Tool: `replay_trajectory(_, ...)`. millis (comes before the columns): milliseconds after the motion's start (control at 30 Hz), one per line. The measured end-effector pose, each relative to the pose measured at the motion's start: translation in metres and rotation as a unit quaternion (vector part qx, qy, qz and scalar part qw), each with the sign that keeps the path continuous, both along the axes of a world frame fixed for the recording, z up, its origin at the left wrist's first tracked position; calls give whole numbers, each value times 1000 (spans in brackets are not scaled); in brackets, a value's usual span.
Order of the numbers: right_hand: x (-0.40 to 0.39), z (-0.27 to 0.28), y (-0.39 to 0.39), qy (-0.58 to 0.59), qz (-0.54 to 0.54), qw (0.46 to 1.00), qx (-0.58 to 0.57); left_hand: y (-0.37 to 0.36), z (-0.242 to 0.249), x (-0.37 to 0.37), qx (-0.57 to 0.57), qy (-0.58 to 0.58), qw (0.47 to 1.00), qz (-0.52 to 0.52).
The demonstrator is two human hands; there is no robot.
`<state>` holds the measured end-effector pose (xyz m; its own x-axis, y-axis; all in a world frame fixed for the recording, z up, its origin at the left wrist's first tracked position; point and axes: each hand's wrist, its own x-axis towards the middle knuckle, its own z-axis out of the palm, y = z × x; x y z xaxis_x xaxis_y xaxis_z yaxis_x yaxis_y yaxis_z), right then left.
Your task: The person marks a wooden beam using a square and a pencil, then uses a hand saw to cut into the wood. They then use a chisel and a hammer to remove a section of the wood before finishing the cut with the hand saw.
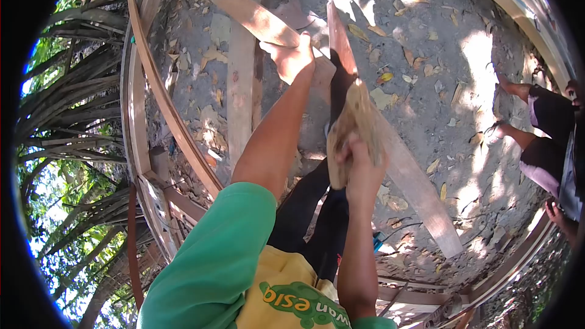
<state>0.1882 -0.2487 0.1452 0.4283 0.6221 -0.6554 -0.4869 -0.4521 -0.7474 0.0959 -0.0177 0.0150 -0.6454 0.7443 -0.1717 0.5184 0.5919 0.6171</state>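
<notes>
My left hand point(289, 58) is closed around a long wooden plank point(262, 24), fingers wrapped over its edge. My right hand point(362, 161) grips the pale wooden handle point(353, 109) of a handsaw. The saw's brownish blade point(342, 45) points away from me, close to the plank just right of my left hand. Whether its teeth touch the wood cannot be made out. Beyond the handle, a board point(420, 189) slants down to the right; the saw hides whether it is the same plank.
Another board point(244, 85) lies on the leaf-strewn ground point(420, 85). A thin curved strip of wood point(161, 85) stands at the left, before dry palm fronds point(79, 85). At the right edge are another person's legs point(518, 137) and hand point(554, 213).
</notes>
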Motion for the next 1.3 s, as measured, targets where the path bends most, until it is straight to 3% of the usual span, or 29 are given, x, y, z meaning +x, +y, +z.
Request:
replay_trajectory(100,-27,45,-126,-26,-1,999,-35,1,3,-2,2,-27,1000,-13)
replay_trajectory(167,-38,104,-197,73,-48,989,-123,-4,8,0,-4,-20,1000,-7)
replay_trajectory(200,-47,100,-203,68,-85,987,-120,-4,6,0,7,-22,1000,-11)
replay_trajectory(267,-64,62,-188,28,-115,988,-100,-3,4,1,11,-3,1000,-11)
replay_trajectory(333,-50,-3,-77,-62,-47,996,-38,1,0,-2,34,-8,999,-19)
replay_trajectory(400,-33,-43,4,-17,-74,996,48,0,-3,-2,44,-11,999,-21)
replay_trajectory(500,-17,-30,22,1,-54,997,55,-1,-1,-1,11,-1,1000,-6)
replay_trajectory(567,-25,4,-27,-39,-17,999,-9,1,2,1,9,21,1000,-3)
replay_trajectory(700,-58,81,-197,15,-51,996,-77,-2,-7,-5,51,-4,998,-27)
replay_trajectory(733,-62,67,-197,46,-71,988,-127,-2,-5,-3,45,-11,999,-16)
replay_trajectory(767,-67,51,-178,76,-92,978,-173,-1,-4,-2,48,-10,999,-12)
replay_trajectory(833,-68,32,-118,3,-86,995,-53,-3,-1,0,50,-11,999,-9)
replay_trajectory(867,-68,-18,-85,-15,-57,998,-9,-7,-1,-1,35,-11,999,-6)
replay_trajectory(900,-66,-33,-32,-24,-89,995,35,-10,1,-2,22,-10,1000,-4)
replay_trajectory(967,-62,-29,-10,-8,-141,988,66,7,7,3,21,-22,999,-18)
replay_trajectory(1200,64,19,58,155,24,984,85,0,12,4,1,10,1000,-5)
replay_trajectory(1300,78,23,66,147,64,984,80,-4,9,4,21,1,1000,-5)
